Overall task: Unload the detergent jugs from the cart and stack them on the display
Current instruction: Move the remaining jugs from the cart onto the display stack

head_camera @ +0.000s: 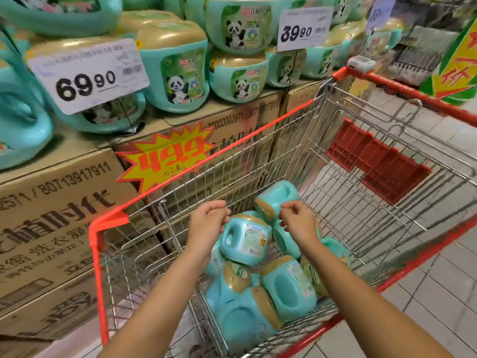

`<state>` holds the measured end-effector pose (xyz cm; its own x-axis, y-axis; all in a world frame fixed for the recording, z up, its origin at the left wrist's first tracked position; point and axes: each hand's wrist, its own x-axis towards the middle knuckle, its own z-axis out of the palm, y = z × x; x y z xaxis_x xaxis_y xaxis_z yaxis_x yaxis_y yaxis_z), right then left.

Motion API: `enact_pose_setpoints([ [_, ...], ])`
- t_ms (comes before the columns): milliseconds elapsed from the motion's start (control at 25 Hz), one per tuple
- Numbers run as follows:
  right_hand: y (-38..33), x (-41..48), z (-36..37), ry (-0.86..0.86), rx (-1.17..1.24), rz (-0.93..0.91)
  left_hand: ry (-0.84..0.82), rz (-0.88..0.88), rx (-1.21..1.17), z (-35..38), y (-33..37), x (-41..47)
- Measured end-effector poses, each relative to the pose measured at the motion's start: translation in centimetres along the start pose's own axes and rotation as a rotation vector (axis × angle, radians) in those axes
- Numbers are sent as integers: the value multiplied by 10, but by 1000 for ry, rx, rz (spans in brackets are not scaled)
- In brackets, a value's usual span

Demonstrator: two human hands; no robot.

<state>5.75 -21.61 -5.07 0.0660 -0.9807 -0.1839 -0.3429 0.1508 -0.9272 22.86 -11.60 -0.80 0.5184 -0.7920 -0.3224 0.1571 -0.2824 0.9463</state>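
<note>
Several teal detergent jugs with gold tops lie piled in the wire cart [343, 161]. The topmost jug [245, 239] stands with its back label toward me. My left hand [207, 223] hovers just left of it, fingers loosely curled, holding nothing. Above and to the right of that jug is my right hand [296, 220], loosely curled and empty too, in front of another jug [276, 197] lying on its side. Matching panda-label jugs [178, 73] stand stacked on the display of cardboard boxes [59, 215] to the left.
White price cards reading 69.90 [87, 76] and 39.90 [304, 28] stand among the display jugs. A yellow starburst tag [167, 156] hangs on the boxes. The cart's red child seat flap [376, 161] is at the far end. Tiled floor lies to the right.
</note>
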Motion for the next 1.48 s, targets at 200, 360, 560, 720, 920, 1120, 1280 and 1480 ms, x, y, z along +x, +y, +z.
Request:
enact_pose_setpoints([
  [200,86,81,15,-184,-247,162,90,-182,120,49,-60,95],
  [360,162,122,35,-303,-333,293,170,-294,270,65,-134,161],
  [560,214,145,58,-419,-173,365,104,-336,354,71,-216,202],
  [720,240,154,78,-501,139,435,109,-310,377,70,-263,217],
  [920,263,172,81,-642,173,532,121,-246,484,63,-298,223],
  [1120,247,171,78,-606,171,553,171,-288,587,62,-278,217],
  [1280,187,164,60,-556,261,513,216,-306,545,68,-221,198],
  [1480,80,138,26,-505,348,298,159,-214,209,59,-117,176],
])
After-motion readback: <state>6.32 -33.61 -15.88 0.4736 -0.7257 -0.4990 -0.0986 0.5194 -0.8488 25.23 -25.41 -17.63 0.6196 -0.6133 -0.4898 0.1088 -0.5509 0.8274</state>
